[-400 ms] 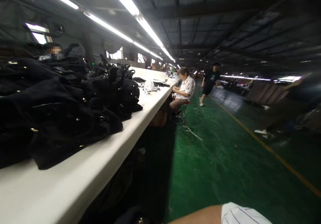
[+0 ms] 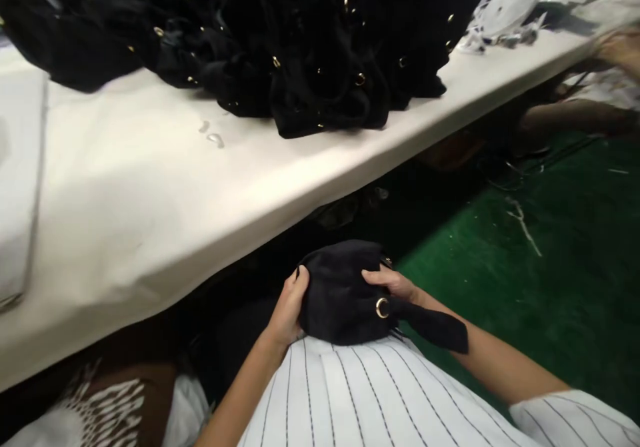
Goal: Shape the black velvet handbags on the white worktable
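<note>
A black fabric bag (image 2: 340, 293) with a gold ring and a loose strap rests against my striped shirt, just below the table edge. My left hand (image 2: 289, 308) grips its left side with curled fingers. My right hand (image 2: 393, 283) presses on its right side, fingers closed over the cloth beside the gold ring.
A long white table (image 2: 150, 193) runs across the view. A heap of black bags with gold fittings (image 2: 280, 40) lies on its far part. Two small pale bits (image 2: 213, 135) lie on the tabletop. Another person's arm (image 2: 615, 47) shows at the far right. Green floor (image 2: 540, 267) lies to the right.
The view has swung down from the long aisle and the seated worker to my lap. Both hands and the black bag have come into sight.
</note>
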